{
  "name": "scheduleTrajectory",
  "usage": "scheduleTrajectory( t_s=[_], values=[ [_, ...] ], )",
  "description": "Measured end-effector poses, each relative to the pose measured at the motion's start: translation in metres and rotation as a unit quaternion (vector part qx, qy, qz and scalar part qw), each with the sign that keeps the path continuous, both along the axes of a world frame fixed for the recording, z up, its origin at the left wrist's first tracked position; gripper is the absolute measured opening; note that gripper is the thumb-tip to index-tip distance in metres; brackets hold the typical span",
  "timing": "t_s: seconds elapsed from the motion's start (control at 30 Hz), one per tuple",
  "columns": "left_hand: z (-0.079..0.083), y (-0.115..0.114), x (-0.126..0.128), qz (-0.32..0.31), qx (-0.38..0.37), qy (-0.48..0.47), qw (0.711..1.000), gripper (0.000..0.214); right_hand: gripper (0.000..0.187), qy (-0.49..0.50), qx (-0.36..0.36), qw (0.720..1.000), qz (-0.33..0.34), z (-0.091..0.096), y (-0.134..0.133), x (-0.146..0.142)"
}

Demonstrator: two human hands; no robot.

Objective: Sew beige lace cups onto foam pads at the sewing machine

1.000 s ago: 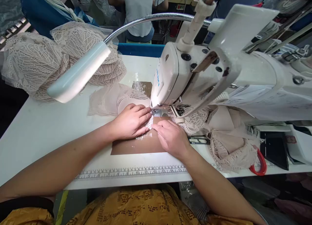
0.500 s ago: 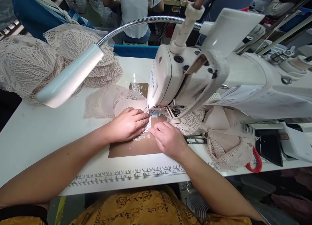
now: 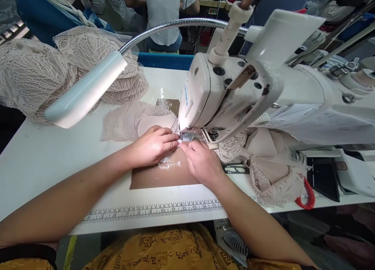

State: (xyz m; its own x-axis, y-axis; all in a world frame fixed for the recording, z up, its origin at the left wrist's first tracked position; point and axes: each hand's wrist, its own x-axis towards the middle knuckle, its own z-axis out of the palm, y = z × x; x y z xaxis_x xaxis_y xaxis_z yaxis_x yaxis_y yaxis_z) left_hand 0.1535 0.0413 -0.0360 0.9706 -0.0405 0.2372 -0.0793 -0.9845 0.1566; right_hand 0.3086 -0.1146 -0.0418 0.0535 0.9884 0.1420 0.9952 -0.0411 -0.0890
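A pale beige lace bra cup (image 3: 152, 123) lies at the needle of a white sewing machine (image 3: 195, 94), partly under my left hand. My left hand (image 3: 155, 145) rests palm down on it, fingers stretched towards the presser foot (image 3: 181, 136); its thumb is hidden. Close in front of the foot, my right hand (image 3: 202, 160) is closed, with thumb and index finger pinching the lace edge beside my left fingertips. Beneath both hands, a brown, shiny-taped sheet (image 3: 164, 178) covers part of the machine bed.
A lamp (image 3: 88, 88) on a bendy metal arm hangs over the left side. Lace pieces (image 3: 32, 75) are heaped at the back left. More cups (image 3: 269, 164), a red-handled tool (image 3: 307, 194) and a dark phone-like slab (image 3: 322, 176) lie right. A printed ruler (image 3: 152, 211) runs along the front edge.
My right hand has moved slightly forward, its fingertips now nearer the presser foot. Less lace shows between my hands. The left hand stays almost in place.
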Motion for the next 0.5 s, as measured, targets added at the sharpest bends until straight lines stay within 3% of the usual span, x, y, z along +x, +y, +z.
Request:
scheduleTrajectory(
  t_s=[0.17,0.5],
  values=[
    [-0.0003,0.0015,0.0033,0.027,0.007,-0.026,0.999,0.031,0.043,0.006,-0.01,0.999,-0.032,-0.0008,0.0017,-0.0005],
    [0.0004,0.0053,0.0006,0.04,0.035,-0.006,0.999,0.036,0.042,0.052,0.012,0.999,-0.011,-0.0004,-0.0017,0.0037]
  ],
)
